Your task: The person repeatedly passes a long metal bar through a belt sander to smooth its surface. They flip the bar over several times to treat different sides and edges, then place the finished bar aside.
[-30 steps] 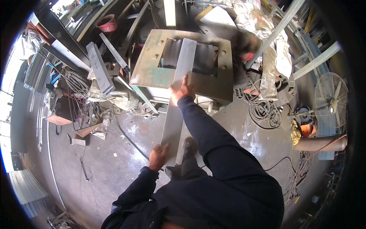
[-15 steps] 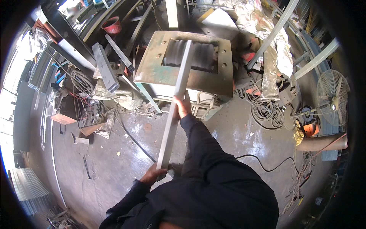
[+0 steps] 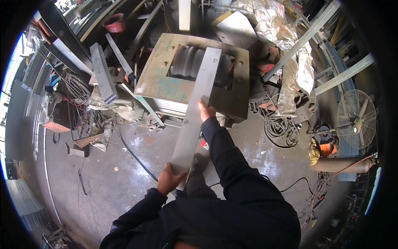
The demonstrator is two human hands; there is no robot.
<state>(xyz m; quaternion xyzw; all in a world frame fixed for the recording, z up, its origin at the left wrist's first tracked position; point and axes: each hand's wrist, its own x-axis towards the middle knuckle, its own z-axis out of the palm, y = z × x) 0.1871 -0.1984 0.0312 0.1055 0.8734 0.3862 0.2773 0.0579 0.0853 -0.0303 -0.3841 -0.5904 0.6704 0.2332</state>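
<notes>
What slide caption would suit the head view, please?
Left hand and right hand hold a grey bar reaching over a metal housing.

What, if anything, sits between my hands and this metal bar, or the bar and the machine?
Nothing visible: the left hand holds the metal bar near its close end, the right hand farther up. Its far end overlies the opening in the machine, nothing seen between; whether it touches can't be told.

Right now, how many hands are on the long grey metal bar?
2: the left hand at the near end of the bar, and the right hand farther along its right edge. The bar's underside is hidden.
</notes>
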